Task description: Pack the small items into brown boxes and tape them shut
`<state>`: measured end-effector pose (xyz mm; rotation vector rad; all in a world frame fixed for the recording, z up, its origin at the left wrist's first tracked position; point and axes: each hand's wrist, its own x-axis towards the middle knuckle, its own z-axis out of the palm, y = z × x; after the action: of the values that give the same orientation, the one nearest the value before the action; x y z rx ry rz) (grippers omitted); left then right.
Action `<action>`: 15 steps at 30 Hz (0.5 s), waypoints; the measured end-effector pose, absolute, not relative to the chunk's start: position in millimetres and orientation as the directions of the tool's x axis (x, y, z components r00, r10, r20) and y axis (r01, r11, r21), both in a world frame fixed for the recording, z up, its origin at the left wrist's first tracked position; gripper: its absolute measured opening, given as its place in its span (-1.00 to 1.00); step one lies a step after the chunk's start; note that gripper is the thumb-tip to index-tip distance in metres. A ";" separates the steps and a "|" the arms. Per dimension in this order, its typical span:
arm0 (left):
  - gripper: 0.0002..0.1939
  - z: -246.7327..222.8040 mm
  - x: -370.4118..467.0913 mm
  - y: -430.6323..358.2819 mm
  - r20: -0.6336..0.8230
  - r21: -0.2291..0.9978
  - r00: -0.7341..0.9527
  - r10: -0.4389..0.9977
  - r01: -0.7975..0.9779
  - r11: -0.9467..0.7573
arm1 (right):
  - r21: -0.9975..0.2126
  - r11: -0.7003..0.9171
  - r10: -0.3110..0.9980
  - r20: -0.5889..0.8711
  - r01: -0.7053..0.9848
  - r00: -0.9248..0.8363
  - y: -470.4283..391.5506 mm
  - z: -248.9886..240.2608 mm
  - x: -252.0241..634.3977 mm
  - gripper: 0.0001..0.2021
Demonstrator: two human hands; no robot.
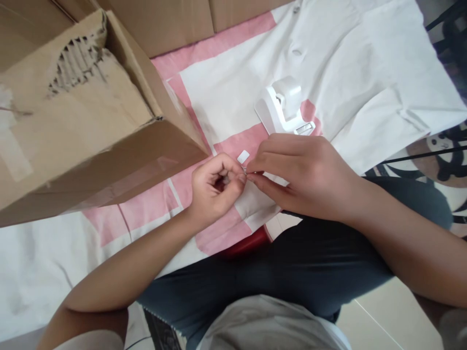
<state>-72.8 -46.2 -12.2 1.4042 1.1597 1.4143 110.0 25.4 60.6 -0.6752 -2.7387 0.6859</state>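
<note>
My left hand [216, 188] is closed in a pinch, thumb against the index finger. Fingertip to fingertip with it, my right hand [304, 171] also pinches. Whatever lies between the fingertips is too small to make out. Just above the fingertips shows a small white rectangular tag [243, 156]; I cannot tell whether it is joined to what the fingers pinch. Beyond my right hand stands a white tape dispenser [268, 108] with a roll of clear tape [291, 97] in it, apart from the fingers.
A large cardboard box [91, 126] with a torn top corner fills the left side. More cardboard [175, 24] stands along the back. A pink and white cloth [222, 104] covers the surface, and a ring-shaped thing [296, 50] lies at its far side.
</note>
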 end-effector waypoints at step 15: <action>-0.82 -9.6 -71.8 -46.5 0.328 0.935 0.004 0.945 0.139 -0.325 | -0.500 0.761 0.512 0.070 0.414 -0.856 20.3 65.6 107.0 -0.77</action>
<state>-71.8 -46.5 -9.6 1.5518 1.1504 1.3990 107.0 20.3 65.6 -0.7324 -2.7546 0.7126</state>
